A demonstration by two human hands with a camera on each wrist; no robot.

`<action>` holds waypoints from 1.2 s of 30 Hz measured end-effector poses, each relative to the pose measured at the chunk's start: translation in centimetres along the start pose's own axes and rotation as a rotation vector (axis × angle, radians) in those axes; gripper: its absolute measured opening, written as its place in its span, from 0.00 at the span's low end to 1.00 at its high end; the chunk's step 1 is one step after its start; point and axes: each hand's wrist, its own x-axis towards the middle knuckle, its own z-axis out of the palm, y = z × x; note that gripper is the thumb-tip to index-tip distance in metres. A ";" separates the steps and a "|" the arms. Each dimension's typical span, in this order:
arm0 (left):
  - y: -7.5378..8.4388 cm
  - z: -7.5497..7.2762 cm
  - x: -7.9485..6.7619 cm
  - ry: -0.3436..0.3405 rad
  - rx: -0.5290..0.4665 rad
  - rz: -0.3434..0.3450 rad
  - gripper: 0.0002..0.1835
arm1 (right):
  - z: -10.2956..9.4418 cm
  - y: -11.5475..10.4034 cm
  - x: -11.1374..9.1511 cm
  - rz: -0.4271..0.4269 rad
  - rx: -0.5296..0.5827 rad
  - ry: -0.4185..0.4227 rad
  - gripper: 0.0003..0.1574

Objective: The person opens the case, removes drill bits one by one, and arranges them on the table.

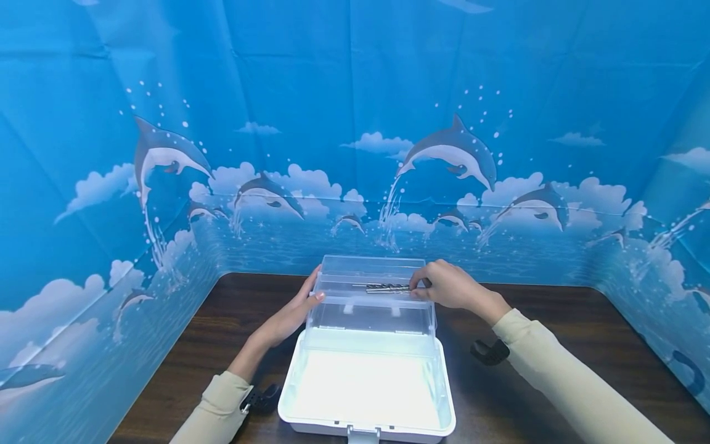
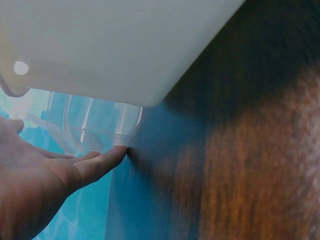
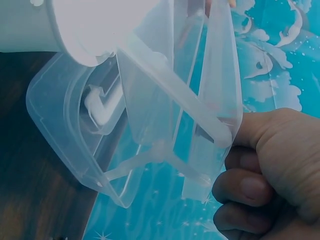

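A white box (image 1: 284,404) with its clear lid raised stands in the middle of the table in the head view. Above its far side, clear trays (image 1: 338,290) are folded out. Several metal drill bits (image 1: 387,288) lie across the upper tray. At their right end, my right hand (image 1: 452,285) pinches them between thumb and fingertips; in the right wrist view the tray wall hides its fingertips, and the other fingers (image 3: 245,187) are curled. My left hand (image 1: 291,316) rests against the trays' left end with its fingers extended, touching the clear plastic (image 2: 102,122).
Dark wood table (image 1: 183,382) surrounds the box. A blue dolphin-print sheet (image 1: 310,123) hangs behind and along both sides. A latch (image 1: 363,435) sits on the box's near edge. Black straps (image 1: 490,353) are at both wrists. Clear hinge arms (image 3: 175,90) join the trays.
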 end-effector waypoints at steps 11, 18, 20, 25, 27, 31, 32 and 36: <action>-0.1 0.0 0.1 0.002 0.015 0.013 0.36 | -0.1 0.2 0.0 -0.010 0.031 0.001 0.04; -0.1 -0.1 0.0 0.001 0.020 0.013 0.36 | 0.0 0.5 0.0 -0.027 0.033 0.012 0.04; -0.1 -0.1 0.0 -0.001 0.021 0.014 0.36 | 0.2 0.6 -0.1 -0.030 0.044 0.013 0.05; -0.3 0.1 -0.2 -0.005 0.018 0.018 0.37 | 0.4 0.9 -0.3 -0.044 0.070 0.024 0.06; -0.4 0.1 -0.2 -0.006 0.019 0.025 0.37 | 0.5 1.0 -0.4 -0.047 0.074 0.036 0.06; -0.4 0.0 -0.1 -0.006 0.018 0.032 0.36 | 0.5 1.2 -0.5 -0.070 0.086 0.061 0.07; -0.4 0.0 -0.1 -0.007 0.017 0.032 0.36 | 0.5 1.2 -0.6 -0.077 0.089 0.067 0.07; -0.2 -0.1 -0.1 -0.006 0.020 0.033 0.36 | 0.5 1.4 -0.6 -0.101 0.104 0.083 0.08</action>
